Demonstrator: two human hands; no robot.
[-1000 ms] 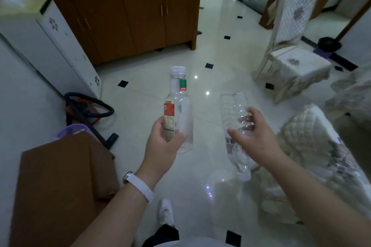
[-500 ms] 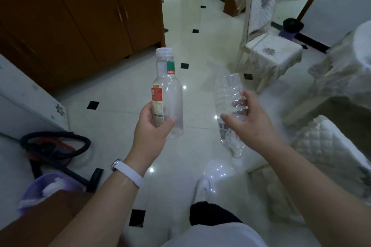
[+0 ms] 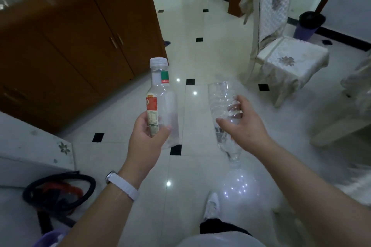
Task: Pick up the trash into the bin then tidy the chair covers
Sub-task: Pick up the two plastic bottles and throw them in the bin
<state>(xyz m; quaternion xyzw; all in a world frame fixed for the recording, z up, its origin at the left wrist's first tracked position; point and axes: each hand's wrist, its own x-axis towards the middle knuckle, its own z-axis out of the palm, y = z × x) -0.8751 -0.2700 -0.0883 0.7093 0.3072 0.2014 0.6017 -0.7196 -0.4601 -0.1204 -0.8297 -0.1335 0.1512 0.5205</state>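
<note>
- Labelled bottle [image 3: 162, 104]: clear, empty, white cap. It is held over the floor [image 3: 210, 50] in front of the person. The long axis is close to vertical, with the cap up and the base down.
- Ribbed bottle [image 3: 219, 104]: clear and crumpled, held just to the right of the first and apart from it. It is upside down, with the neck pointing down toward the person's foot and the base up and away. The long axis is steep and leans a little.
- Left hand [image 3: 148, 136]: the grip is curled round the lower body of the labelled bottle, thumb across the front.
- Right hand [image 3: 245, 126]: the grip is wrapped round the middle of the ribbed bottle, fingers showing through the plastic.
- Bin [image 3: 310, 24]: dark, on a purple base by the far wall, beyond the chair [image 3: 291, 60] and well apart from both hands.
- Progress, as judged: two pieces of trash are picked up and neither is binned yet, so the carry and the drop remain.
- Chair covers: the back cover [image 3: 275, 0] appears to hang askew, so the tidying looks not yet begun.
</note>
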